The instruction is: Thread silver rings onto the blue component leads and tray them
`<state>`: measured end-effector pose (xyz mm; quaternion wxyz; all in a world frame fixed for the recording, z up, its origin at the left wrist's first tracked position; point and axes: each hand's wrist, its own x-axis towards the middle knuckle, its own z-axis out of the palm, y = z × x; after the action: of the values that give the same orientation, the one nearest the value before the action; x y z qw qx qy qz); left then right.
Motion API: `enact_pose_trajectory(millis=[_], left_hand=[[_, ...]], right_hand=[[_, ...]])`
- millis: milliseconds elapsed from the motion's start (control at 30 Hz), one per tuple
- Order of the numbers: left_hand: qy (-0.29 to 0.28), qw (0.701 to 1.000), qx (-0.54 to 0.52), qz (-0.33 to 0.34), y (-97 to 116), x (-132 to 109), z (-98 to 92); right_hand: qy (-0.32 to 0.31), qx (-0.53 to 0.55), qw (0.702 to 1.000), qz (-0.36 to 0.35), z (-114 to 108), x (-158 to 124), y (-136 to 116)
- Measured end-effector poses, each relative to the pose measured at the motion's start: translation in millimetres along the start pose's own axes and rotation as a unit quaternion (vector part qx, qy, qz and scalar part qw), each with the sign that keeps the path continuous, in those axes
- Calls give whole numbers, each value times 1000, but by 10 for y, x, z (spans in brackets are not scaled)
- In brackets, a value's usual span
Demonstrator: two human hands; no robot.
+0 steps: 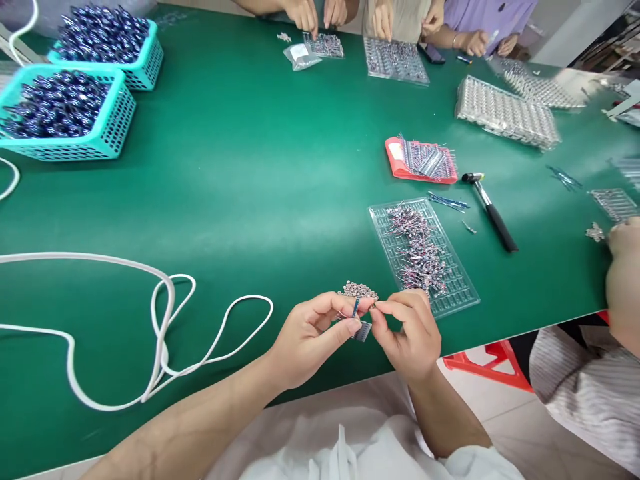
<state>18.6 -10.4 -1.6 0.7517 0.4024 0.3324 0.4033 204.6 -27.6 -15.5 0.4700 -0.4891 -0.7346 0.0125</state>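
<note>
My left hand (310,333) pinches a small blue wired component (355,308) between thumb and forefinger and keeps a bundle of more blue parts (363,331) under its other fingers. My right hand (409,330) is closed in a pinch on the same component's tip, meeting the left hand near the table's front edge. Just behind my fingers lies a small pile of tiny metal pieces (358,290). To the right is a clear plastic tray (457,293) holding a heap of red and blue wired parts (417,250).
A white cable (160,320) loops at the front left. Two teal baskets (113,127) of blue parts stand far left. A red tray (397,163), a small hammer (493,213) and stacked clear trays (505,113) lie right. Other people's hands (305,13) work at the far edge; one person (623,280) is at right.
</note>
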Motion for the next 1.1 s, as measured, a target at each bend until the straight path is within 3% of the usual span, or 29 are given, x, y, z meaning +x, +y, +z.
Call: enact_pose_trajectory(millis=[300,667,900,1100], left_hand=[[-14,994,94,50,-34,-14,-7],[-17,957,239,161,-29,-6,35],[-13,962,229,151,-29,-11,31],[28,996,86,16,5,16,31]], right_hand=[[8,18,1000,24,19,-28,-7],[9,23,999,34,16,-57,-7],[16,-2,1000,8,24,-17,-12],[-4,87,994,59,5,-51,9]])
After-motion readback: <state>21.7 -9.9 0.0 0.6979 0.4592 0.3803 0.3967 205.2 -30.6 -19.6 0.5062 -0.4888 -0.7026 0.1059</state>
